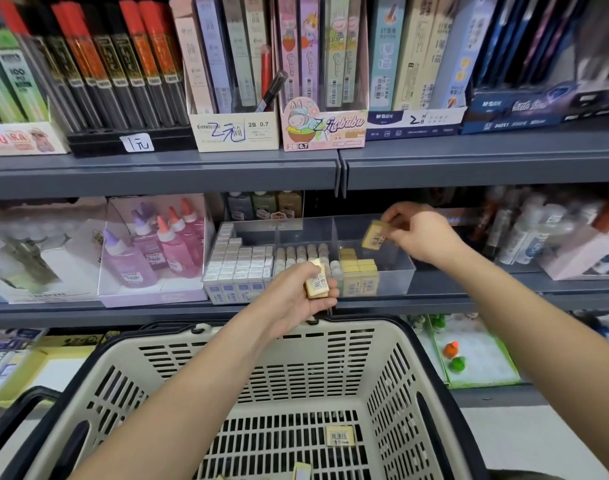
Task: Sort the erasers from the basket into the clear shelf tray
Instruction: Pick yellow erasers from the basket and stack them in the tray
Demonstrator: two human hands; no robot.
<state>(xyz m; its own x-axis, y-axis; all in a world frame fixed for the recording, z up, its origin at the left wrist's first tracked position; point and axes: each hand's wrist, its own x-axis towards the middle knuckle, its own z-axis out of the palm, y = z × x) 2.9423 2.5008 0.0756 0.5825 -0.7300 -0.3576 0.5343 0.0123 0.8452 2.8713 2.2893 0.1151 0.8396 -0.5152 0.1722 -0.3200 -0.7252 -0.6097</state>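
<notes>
The clear plastic shelf tray stands on the grey metal shelf and is divided into compartments. The right hand is above the tray's right front compartment and pinches 1 yellow rectangular eraser with a barcode label between thumb and fingertips. This eraser is tilted and held clear of the tray floor. Below it, at the left side of the same compartment, a block of stacked yellow erasers reaches the front wall. The left hand is just in front of the tray, level with its front wall, with fingers curled round a small bundle of yellow erasers. The count in the bundle cannot be told. The tray's left front compartment holds rows of white boxed erasers, and the middle one holds round pale pieces. The cream perforated plastic basket sits below and in front of the tray, under both forearms. 1 loose yellow eraser lies label-up on the basket floor, and a further eraser shows at the lower frame edge. Pink glue bottles stand left of the tray.
</notes>
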